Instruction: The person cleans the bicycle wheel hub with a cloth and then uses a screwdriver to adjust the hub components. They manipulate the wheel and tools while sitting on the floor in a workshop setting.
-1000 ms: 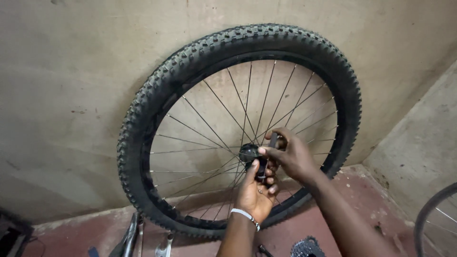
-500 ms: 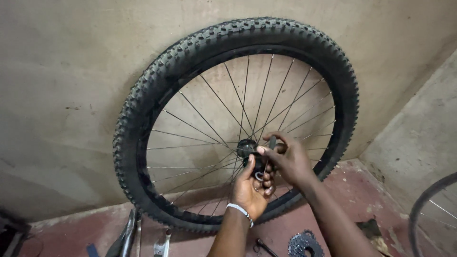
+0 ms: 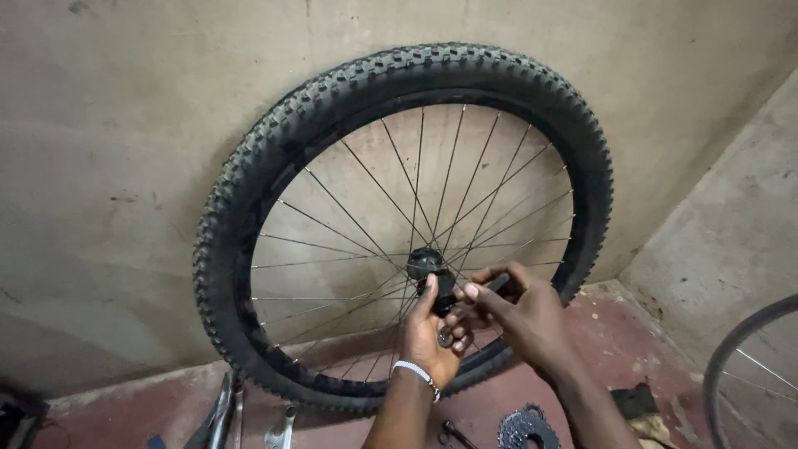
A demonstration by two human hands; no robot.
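A wheel [image 3: 399,224] with a knobby tyre is stood upright on the red floor [image 3: 665,366], leaned against the wall [image 3: 125,150]. Its hub [image 3: 426,264] sits at the middle of the spokes, and both hands are gathered just below and beside it. The left hand [image 3: 432,333] is closed around a dark part at the hub end, with the thumb raised along it. The right hand [image 3: 519,312] is pinched on a small dark piece next to it; what that piece is cannot be told. A small ring-like piece is seen between the two hands.

A cassette [image 3: 525,428] is laid on the floor near the right forearm, off the wheel, so the hub side appears already stripped. The work at the axle looks to be midway: parts are held, nothing is seen seated or tightened. The rim of another wheel [image 3: 748,349] shows at the right edge.
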